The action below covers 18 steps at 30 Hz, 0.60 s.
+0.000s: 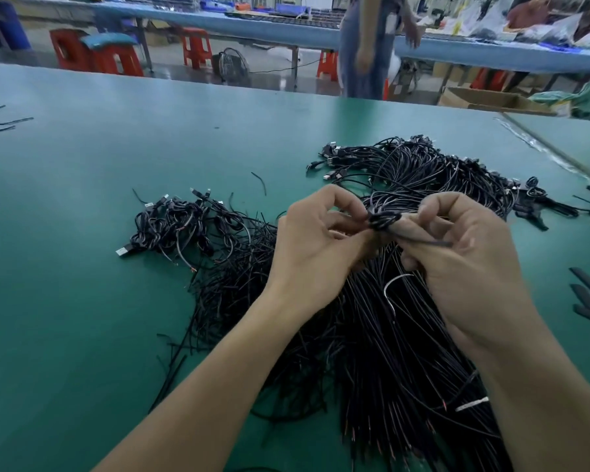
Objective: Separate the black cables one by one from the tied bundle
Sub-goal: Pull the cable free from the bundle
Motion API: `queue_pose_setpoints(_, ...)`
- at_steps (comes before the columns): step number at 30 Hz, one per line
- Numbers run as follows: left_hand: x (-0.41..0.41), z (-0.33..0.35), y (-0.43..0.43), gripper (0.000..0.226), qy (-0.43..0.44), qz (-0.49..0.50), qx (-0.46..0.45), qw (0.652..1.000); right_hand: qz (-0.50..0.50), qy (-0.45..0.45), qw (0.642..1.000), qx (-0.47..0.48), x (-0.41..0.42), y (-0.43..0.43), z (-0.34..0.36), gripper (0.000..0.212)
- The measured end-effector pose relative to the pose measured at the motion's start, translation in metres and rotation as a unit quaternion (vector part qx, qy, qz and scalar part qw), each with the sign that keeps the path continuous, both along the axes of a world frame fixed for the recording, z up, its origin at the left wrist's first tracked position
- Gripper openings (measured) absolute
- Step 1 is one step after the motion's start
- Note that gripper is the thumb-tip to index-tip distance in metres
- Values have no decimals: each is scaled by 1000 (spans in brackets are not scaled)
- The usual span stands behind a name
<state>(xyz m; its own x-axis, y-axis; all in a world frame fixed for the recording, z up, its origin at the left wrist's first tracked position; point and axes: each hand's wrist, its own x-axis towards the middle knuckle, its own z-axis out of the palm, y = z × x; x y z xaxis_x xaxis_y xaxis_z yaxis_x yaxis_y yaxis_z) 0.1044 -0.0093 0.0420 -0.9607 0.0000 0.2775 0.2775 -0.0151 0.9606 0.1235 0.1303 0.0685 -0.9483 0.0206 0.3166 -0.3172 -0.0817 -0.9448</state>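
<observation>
A big bundle of black cables (406, 352) lies on the green table (82, 233), fanning toward me and running back to USB plugs at the far right (334, 158). At the bundle's tied knot (384, 221), both hands meet above the table. My left hand (314, 247) pinches the knot from the left with curled fingers. My right hand (464, 253) grips the knot from the right and pinches a thin black strand (430, 242) that sticks out across its fingers. The cables under my hands are partly hidden.
A smaller pile of black cables with USB plugs (184, 226) lies to the left. Short black tube pieces (586, 294) lie at the right edge, and thin black strands (4, 124) at the far left. A person (372, 46) stands beyond the table, near red stools (96, 56).
</observation>
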Motion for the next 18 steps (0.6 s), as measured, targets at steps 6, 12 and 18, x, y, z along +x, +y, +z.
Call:
queue_pose_setpoints(6, -5, 7, -3, 22, -122, -90, 147, 977, -31, 29, 995, 89, -4, -2, -10, 30)
queue_pose_setpoints(12, -8, 2, -5, 50, -59, -110, 151, 981, -33, 22, 996, 76, -2, -1, -8, 31)
queue_pose_setpoints(18, -5, 2, -7, 46, 41, -101, 59, 992, -17, -62, 998, -22, -4, 0, -8, 35)
